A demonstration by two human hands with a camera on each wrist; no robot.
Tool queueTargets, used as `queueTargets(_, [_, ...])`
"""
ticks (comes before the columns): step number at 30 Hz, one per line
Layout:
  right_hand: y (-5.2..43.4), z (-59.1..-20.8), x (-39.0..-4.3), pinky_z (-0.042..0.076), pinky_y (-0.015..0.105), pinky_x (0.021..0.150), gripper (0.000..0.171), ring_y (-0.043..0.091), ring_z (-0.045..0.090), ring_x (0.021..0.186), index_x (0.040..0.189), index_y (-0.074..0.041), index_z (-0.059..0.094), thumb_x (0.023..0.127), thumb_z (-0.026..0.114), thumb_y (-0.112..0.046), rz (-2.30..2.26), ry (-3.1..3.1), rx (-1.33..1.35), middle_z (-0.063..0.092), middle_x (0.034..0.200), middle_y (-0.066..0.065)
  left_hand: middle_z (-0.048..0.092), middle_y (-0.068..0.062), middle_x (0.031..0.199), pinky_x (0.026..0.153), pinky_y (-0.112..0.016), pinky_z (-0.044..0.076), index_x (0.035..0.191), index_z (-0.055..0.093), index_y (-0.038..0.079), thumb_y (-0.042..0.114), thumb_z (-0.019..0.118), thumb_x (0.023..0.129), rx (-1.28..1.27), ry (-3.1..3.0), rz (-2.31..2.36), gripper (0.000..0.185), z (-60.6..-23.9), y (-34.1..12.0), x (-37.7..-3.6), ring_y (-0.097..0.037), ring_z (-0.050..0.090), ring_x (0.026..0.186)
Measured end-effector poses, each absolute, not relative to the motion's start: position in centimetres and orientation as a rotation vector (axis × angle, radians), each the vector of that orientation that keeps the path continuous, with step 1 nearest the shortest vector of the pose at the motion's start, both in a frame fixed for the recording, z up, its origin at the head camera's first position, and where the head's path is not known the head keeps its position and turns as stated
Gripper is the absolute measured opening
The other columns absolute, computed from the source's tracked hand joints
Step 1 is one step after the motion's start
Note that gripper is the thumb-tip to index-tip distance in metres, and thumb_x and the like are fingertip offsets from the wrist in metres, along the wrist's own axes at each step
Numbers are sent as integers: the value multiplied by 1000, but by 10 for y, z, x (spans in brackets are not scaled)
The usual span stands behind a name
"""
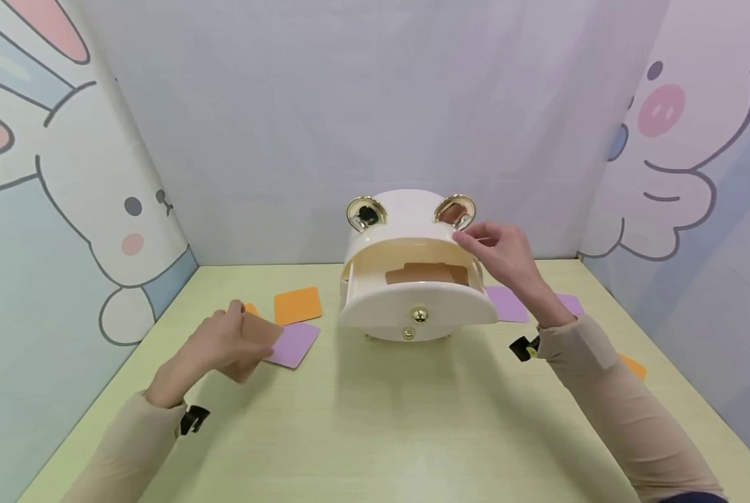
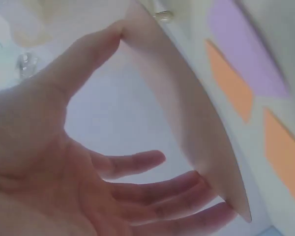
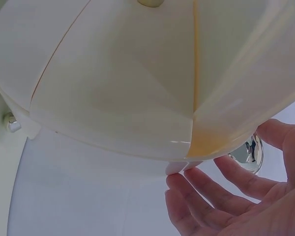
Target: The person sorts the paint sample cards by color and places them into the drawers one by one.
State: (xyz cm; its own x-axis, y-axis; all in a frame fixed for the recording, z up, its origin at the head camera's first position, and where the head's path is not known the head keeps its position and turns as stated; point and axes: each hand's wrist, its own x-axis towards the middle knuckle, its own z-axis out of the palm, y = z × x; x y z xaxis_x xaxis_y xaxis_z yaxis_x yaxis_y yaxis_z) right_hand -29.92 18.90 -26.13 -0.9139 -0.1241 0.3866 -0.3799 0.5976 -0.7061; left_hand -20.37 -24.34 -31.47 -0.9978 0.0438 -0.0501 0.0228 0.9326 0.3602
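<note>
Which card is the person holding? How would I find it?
Start at the cream bear-eared drawer box in the middle of the green table, then look left to the left hand. It pinches a tan card. The cards lying flat beside it are orange and purple; only this one is tan and lifted.

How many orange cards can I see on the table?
3 show. One lies flat left of the box; one peeks out behind the left hand; one lies at the right edge beside the right sleeve. More may be hidden behind the box or arms.
</note>
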Motion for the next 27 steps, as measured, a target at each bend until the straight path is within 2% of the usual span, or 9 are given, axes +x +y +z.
queueTargets(3, [189, -262, -299, 49, 36, 86, 47, 29, 68, 101, 106, -5, 71, 90, 63, -48, 1224, -2531, 411, 72, 107, 16, 59, -25, 103, 68, -36, 51, 124, 40, -11, 46, 80, 73, 124, 3032, 589, 86, -297, -235, -209, -31, 59, 88])
queueTargets(9, [190, -261, -300, 49, 38, 88, 47, 30, 68, 102, 107, -5, 71, 90, 63, -49, 1224, -2533, 415, 71, 108, 16, 57, -27, 123, 84, -48, 50, 131, 42, -7, 48, 78, 75, 248, 3061, 573, 86, -264, -215, -216, -38, 56, 108])
queueTargets(27, [191, -262, -301, 49, 42, 91, 48, 31, 67, 104, 108, -5, 69, 90, 62, -49, 1228, -2542, 427, 71, 109, 16, 61, -9, 111, 85, -39, 45, 118, 59, 8, 43, 82, 72, 620, 3039, 657, 62, -209, -164, -232, -24, 53, 99])
